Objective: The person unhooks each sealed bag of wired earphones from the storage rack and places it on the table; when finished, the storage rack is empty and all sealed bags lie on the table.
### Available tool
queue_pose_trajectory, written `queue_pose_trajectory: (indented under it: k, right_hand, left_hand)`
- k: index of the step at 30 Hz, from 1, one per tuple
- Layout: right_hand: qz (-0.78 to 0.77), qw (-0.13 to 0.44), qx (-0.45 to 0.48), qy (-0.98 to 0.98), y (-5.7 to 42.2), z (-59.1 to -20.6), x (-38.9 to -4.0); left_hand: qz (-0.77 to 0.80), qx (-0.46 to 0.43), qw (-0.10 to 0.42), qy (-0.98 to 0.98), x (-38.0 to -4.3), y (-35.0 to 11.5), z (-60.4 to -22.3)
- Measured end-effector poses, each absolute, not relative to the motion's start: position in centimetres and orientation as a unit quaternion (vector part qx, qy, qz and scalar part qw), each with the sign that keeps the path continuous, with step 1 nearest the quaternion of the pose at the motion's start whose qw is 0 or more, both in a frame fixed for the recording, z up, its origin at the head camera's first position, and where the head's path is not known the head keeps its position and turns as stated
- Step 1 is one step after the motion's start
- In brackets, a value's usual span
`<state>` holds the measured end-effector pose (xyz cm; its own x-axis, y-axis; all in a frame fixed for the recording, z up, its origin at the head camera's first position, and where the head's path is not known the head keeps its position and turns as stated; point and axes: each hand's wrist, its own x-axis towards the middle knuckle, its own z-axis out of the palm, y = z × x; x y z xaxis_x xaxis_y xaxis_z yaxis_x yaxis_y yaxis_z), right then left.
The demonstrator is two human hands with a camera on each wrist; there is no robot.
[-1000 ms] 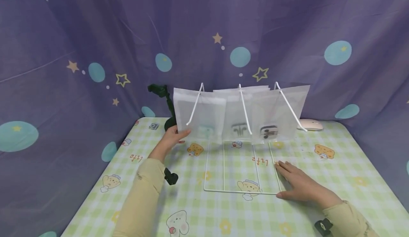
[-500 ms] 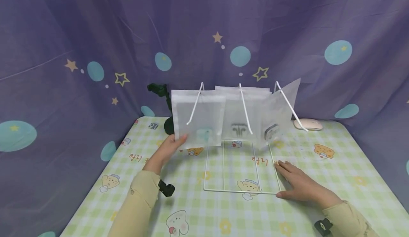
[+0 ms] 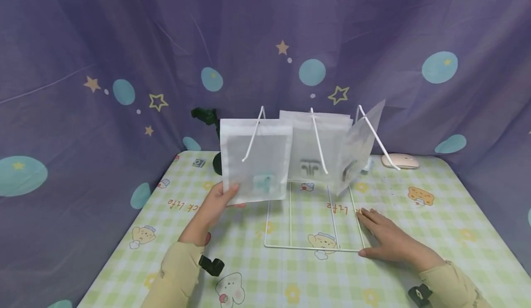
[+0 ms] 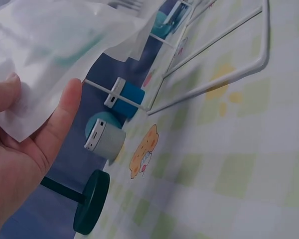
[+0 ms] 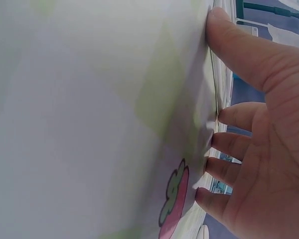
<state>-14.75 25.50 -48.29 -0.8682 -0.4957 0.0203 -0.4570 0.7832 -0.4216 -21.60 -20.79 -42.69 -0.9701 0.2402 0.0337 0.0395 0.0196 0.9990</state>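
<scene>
Three frosted bags hang from the prongs of a white wire rack (image 3: 311, 249) in the head view. My left hand (image 3: 213, 206) pinches the lower left corner of the left bag (image 3: 240, 151), thumb in front and fingers behind, drawing it forward; a teal item shows through it. The middle bag (image 3: 325, 135) and the right bag (image 3: 362, 144), which is turned nearly edge-on, each show a dark shape inside. My right hand (image 3: 386, 239) rests at the right side of the rack's base, fairly straight fingertips against the wire and tabletop.
Behind the rack, the left wrist view shows a grey cylindrical device (image 4: 105, 142), a blue one (image 4: 127, 99) and a dark green round stand base (image 4: 92, 201). A pale computer mouse (image 3: 400, 161) lies at the back right, on the checked tablecloth (image 3: 448, 252).
My left hand has come toward me and down, taking hold of the left bag's corner and pulling it forward. The right bag has swung round toward edge-on. My right hand stays put.
</scene>
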Motion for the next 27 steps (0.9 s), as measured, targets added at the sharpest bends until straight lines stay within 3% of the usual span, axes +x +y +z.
queue_pose_trajectory:
  k: [8, 20, 27]
  right_hand:
    - [-0.214, 0.044, -0.261, 0.940, 25.4, -48.1, -14.7]
    - [-0.194, 0.055, -0.233, 0.951, 25.5, -48.2, -14.8]
    - [-0.197, 0.060, -0.228, 0.952, 25.4, -48.0, -14.7]
  left_hand:
    - [0.677, 0.074, 0.062, 0.730, -19.2, -20.9, -42.5]
    - [0.702, 0.169, 0.049, 0.690, -16.1, -21.2, -43.2]
    - [0.700, 0.174, 0.050, 0.690, -14.5, -21.4, -43.1]
